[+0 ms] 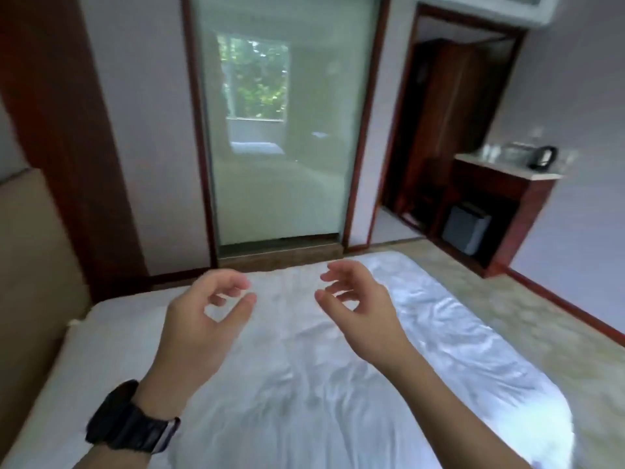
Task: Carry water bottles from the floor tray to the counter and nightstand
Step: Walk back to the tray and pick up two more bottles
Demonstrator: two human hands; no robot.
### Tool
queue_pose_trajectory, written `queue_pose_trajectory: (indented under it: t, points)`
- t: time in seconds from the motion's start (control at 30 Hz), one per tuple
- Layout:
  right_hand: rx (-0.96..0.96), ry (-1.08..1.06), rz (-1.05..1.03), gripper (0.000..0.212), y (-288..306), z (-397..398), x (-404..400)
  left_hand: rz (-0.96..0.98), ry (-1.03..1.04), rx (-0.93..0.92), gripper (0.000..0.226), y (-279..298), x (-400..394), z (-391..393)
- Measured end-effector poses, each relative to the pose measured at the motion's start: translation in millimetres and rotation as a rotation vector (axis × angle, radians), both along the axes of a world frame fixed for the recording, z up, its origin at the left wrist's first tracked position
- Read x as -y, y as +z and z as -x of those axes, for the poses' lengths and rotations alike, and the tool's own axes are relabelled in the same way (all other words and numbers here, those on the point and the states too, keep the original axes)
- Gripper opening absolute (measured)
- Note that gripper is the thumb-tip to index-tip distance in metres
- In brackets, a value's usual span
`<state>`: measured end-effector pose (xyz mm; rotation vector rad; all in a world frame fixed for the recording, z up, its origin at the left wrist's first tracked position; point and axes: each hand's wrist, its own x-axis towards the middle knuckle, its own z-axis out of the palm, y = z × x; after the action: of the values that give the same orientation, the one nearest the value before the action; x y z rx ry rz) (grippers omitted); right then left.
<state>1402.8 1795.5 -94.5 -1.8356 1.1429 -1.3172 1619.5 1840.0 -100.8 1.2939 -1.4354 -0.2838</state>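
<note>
— Over the white bed (pixel 304 384), what are the hands doing?

— Both are raised above the rumpled sheet and hold nothing. The left hand (pixel 206 319) has its fingers loosely curled, thumb and fingertips apart, with a black wristwatch (pixel 130 418) on the wrist. The right hand (pixel 358 306) is much the same: fingers relaxed and slightly bent, not touching anything.

— And the water bottles, the floor tray?

— Neither shows from the head camera. The counter (pixel 507 169) does, at the far right against the wall: a pale top on a dark red wooden cabinet.

— Anything standing on it?

— A black electric kettle (pixel 542 157) sits toward its right end. Just beside that is a shallow tray (pixel 514 152), and to its left some clear glassware (pixel 488 150); the blur makes it hard to tell whether those are glasses or bottles, or what the tray holds.

— Below the top?

— An open compartment with a small dark grey box (pixel 466 228) inside, perhaps a safe or a little fridge; I cannot tell which.

— What lies between the person and the counter?

— The bed fills the foreground, and beyond its far right edge there is beige patterned carpet (pixel 490 299). Straight ahead stands a frosted glass panel (pixel 280 130) in a dark wooden frame, reflecting a window. A padded tan headboard (pixel 37 265) runs along the left. Right of the glass is a doorway (pixel 439 130) with dark wood inside.
</note>
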Motion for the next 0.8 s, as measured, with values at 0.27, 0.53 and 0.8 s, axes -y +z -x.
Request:
queue_pose_trajectory:
  t: [0.27, 0.53, 0.8]
  points:
    - [0.003, -0.698, 0.017, 0.038, 0.3, 348.9, -68.5, -0.053, -0.734, -0.041, 0.012, 16.4, 71.0, 365.7]
    - [-0.024, -1.030, 0.017, 0.036, -12.4, 609.4, -112.1, -0.095, -1.076, -0.060, 0.034, 0.7, 93.6, 663.3]
    - [-0.015, -1.141, 0.020, 0.033, 1.8, 785.6, -94.1, -0.066, -1.237, -0.016, 0.040, 13.9, 134.1, 864.1]
